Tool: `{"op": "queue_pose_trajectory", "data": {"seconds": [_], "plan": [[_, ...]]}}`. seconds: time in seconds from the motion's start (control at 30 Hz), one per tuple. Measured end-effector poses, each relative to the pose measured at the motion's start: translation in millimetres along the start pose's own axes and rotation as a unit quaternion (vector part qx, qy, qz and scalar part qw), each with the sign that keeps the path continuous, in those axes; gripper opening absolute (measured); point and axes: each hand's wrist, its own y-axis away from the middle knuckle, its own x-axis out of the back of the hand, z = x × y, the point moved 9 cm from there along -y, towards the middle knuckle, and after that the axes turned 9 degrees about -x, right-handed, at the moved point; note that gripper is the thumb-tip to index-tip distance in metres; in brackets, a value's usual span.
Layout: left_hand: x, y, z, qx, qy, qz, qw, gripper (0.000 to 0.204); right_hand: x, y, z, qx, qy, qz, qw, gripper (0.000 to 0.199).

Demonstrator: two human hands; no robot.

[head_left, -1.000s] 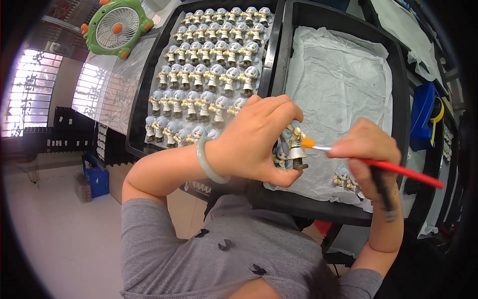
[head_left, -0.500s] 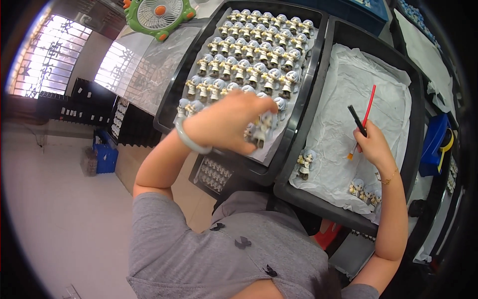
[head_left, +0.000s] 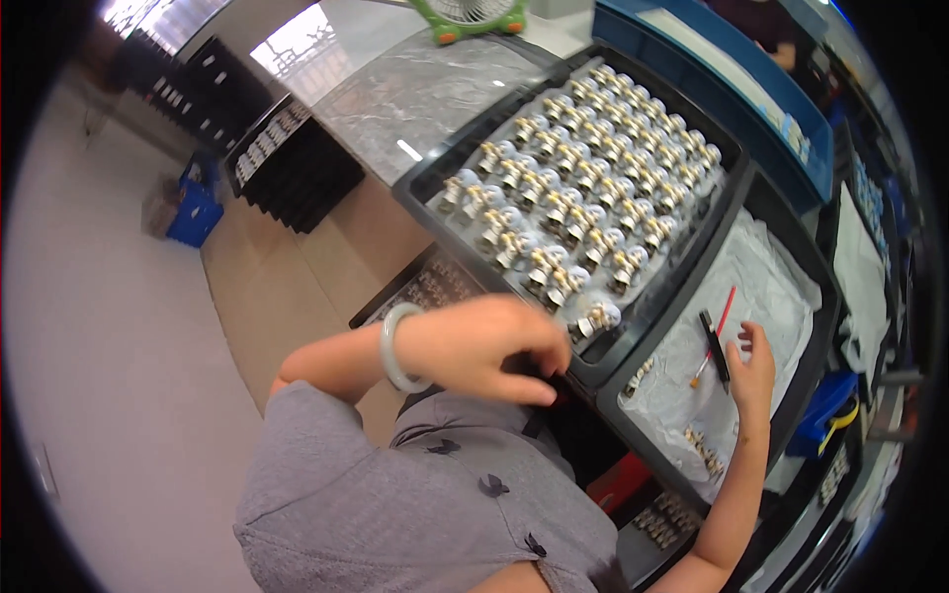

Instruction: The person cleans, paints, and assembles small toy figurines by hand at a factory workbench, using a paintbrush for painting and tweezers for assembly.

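Observation:
My left hand (head_left: 484,346), wearing a pale bangle, hovers just off the near corner of a black tray (head_left: 474,259), fingers apart and holding nothing. Rows of small figurines with pale blue hair (head_left: 591,176) fill this tray, and a single figurine (head_left: 597,317) lies at its near corner. My right hand (head_left: 754,374) is open over a second, paper-lined black tray (head_left: 682,484). Beside its thumb, a black pen-like stick (head_left: 713,348) and a red-handled brush (head_left: 727,312) rest on the crumpled white paper (head_left: 766,287).
Several figurines (head_left: 704,453) lie along the paper tray's near end, another (head_left: 639,378) at its left side. A blue bin (head_left: 732,84) stands behind the trays. A green fan (head_left: 474,20) sits on the marble-patterned table (head_left: 410,99). Stacked black trays (head_left: 297,163) stand left.
My view has swung, shifting the trays within the picture. The figurine has left my left hand, which has drawn back toward me. My right hand has let go of the brush and black stick.

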Motion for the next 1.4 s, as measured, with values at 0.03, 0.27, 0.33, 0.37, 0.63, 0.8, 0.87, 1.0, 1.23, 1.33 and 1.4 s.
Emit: {"op": "queue_pose_trajectory", "data": {"seconds": [0.03, 0.27, 0.33, 0.37, 0.63, 0.8, 0.87, 1.0, 1.23, 1.33, 1.4], "plan": [[-24.7, 15.2, -14.6, 0.067, 0.128, -0.079, 0.986, 0.038, 10.6, 1.4, 0.3, 0.003, -0.028, 0.027, 0.999, 0.034], [-42.6, 49.2, -81.5, 0.085, 0.508, 0.520, 0.682, 0.030, 38.5, 14.8, -64.4, 0.041, -0.156, 0.069, 0.984, 0.034], [-38.7, 45.8, -90.2, 0.069, 0.502, 0.542, 0.671, 0.027, 35.6, 11.9, -91.1, 0.080, -0.110, 0.065, 0.989, 0.035], [-34.7, 46.4, -94.4, 0.062, 0.496, 0.559, 0.661, 0.024, 33.4, 9.4, -103.5, 0.108, -0.066, 0.059, 0.990, 0.035], [64.8, 162.6, -143.1, 0.104, 0.446, 0.698, 0.550, 0.036, 3.9, -64.9, -163.9, 0.255, 0.148, 0.181, 0.938, 0.049], [95.8, 270.2, -168.8, 0.080, 0.452, 0.684, 0.567, 0.041, -70.7, -83.6, -198.9, 0.164, 0.085, -0.058, 0.981, 0.060], [102.0, 308.7, -168.6, 0.088, 0.434, 0.711, 0.546, 0.039, -84.4, -80.3, -235.1, 0.172, -0.004, -0.124, 0.977, 0.060], [116.0, 369.9, -164.8, 0.085, 0.394, 0.759, 0.511, 0.041, -129.0, -103.7, -306.4, 0.172, -0.075, -0.156, 0.970, 0.058], [179.2, 438.6, -158.7, 0.105, 0.392, 0.745, 0.530, 0.038, -211.3, -156.9, -436.1, 0.230, -0.267, -0.183, 0.918, 0.057], [221.0, 453.5, -178.2, 0.116, 0.381, 0.777, 0.487, 0.035, -235.9, -150.8, -443.5, 0.334, -0.173, -0.090, 0.922, 0.065], [240.6, 511.6, -206.8, 0.132, 0.344, 0.783, 0.501, 0.033, -247.8, -115.3, -440.6, 0.383, -0.124, -0.106, 0.909, 0.065]]}}
